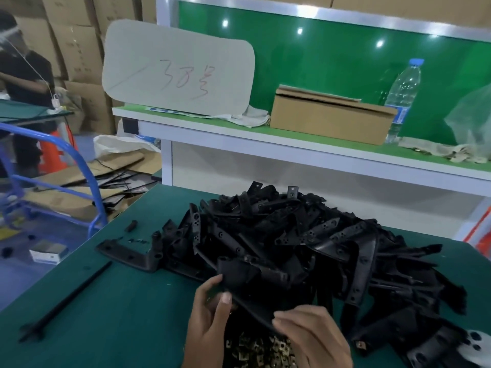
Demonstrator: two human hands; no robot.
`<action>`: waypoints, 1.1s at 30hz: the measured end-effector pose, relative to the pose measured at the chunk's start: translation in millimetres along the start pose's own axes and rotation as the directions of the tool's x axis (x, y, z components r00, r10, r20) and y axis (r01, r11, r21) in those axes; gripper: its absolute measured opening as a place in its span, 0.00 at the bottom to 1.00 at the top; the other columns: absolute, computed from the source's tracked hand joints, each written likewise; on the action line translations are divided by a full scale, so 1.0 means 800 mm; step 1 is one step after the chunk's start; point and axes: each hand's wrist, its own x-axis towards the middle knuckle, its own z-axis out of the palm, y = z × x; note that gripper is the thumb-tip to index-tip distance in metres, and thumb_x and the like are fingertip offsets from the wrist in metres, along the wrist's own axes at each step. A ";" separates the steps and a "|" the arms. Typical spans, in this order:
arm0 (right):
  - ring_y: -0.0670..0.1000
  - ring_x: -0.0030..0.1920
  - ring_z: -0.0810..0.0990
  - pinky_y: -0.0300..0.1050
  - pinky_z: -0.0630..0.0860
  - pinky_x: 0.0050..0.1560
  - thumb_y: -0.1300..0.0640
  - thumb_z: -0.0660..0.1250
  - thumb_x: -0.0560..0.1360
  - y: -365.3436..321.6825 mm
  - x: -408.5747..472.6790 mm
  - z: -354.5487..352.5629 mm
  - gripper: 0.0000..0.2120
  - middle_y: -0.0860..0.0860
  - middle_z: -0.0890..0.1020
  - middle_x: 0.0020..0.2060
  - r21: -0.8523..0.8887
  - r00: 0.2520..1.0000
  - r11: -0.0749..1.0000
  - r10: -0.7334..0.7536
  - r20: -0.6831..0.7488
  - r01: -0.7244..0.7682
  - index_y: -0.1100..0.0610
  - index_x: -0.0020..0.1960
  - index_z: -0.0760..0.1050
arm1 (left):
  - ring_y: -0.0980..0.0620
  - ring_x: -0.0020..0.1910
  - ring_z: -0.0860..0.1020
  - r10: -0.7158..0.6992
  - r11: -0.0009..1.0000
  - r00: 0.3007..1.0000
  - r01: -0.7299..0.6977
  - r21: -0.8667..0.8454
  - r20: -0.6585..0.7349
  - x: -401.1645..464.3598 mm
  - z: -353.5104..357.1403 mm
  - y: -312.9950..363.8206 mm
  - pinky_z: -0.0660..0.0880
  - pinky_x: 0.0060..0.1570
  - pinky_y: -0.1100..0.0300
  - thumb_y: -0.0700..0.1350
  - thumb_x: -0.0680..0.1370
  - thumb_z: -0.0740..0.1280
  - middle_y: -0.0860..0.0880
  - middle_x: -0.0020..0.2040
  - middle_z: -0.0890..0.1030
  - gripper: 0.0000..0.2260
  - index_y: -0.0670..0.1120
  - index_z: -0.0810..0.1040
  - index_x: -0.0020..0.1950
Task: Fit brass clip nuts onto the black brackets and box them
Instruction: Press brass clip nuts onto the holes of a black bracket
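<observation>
Bracket (249, 296) is in both my hands, just above the supply of brass clip nuts (259, 349) that lies at the near edge of the green table (119, 301). In the head view, the only one I have, my left hand (210, 314) pinches the left end of it, thumb on top and fingers curled behind. My right hand (313, 338) covers the lower right end with the fingers bent over the edge, so I hold it there too.

The long axis of this bracket runs from upper left, at my left hand, down to the right, under my right hand. The nuts are directly below and between the two hands, a little nearer to the right one, I think. So the right hand should let go and reach down for a nut while the left keeps the bracket steady. I cannot tell if a nut is already in my fingers.

The big pile of black brackets (305, 235) is just behind, touching the one I hold. A cardboard box (329, 120) stands on the shelf, well apart from me.
</observation>
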 end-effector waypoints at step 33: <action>0.32 0.59 0.67 0.39 0.68 0.59 0.33 0.66 0.75 0.040 -0.041 -0.055 0.12 0.25 0.71 0.54 -0.255 0.506 0.889 0.431 0.747 -0.381 0.33 0.57 0.74 | 0.60 0.46 0.75 0.374 0.899 0.680 -0.432 0.068 -0.631 0.037 -0.072 0.046 0.74 0.50 0.64 0.39 0.79 0.62 0.49 0.52 0.75 0.11 0.50 0.67 0.60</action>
